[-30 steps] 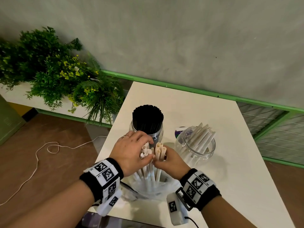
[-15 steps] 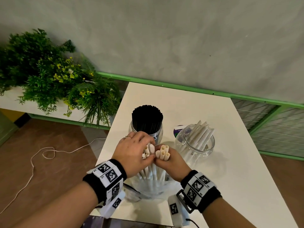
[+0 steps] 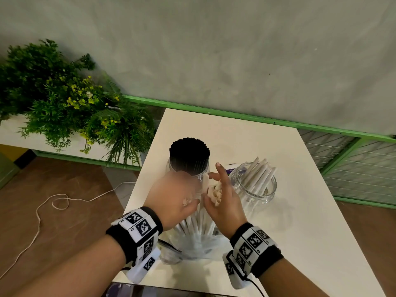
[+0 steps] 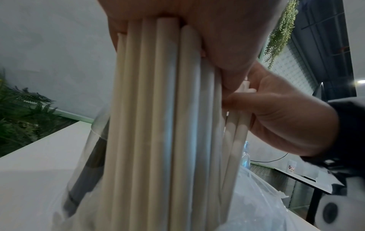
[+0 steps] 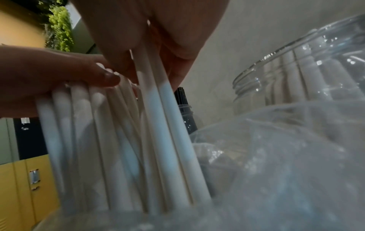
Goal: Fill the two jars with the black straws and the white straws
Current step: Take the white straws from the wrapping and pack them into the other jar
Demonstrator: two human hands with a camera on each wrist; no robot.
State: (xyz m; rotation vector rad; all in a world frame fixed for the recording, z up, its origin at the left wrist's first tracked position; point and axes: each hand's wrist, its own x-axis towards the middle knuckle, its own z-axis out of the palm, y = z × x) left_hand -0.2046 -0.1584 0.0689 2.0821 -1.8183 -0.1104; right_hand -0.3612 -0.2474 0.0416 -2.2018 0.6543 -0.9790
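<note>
White straws [image 3: 198, 219] are being split in the plastic bag [image 3: 199, 246]: main bundle gripped by left hand [image 3: 171, 197], few pinched by right hand [image 3: 222, 202]; next, transfer to part-filled jar [image 3: 254, 185].

2 jars and 2 kinds of straws, centre of the head view

Black straws [image 3: 189, 151] are packed upright in the left jar [image 3: 171, 167]; white straws [image 3: 258, 175] lean in the right jar [image 3: 269, 190]; below them, more white straws [image 3: 198, 221] stand bundled.
</note>
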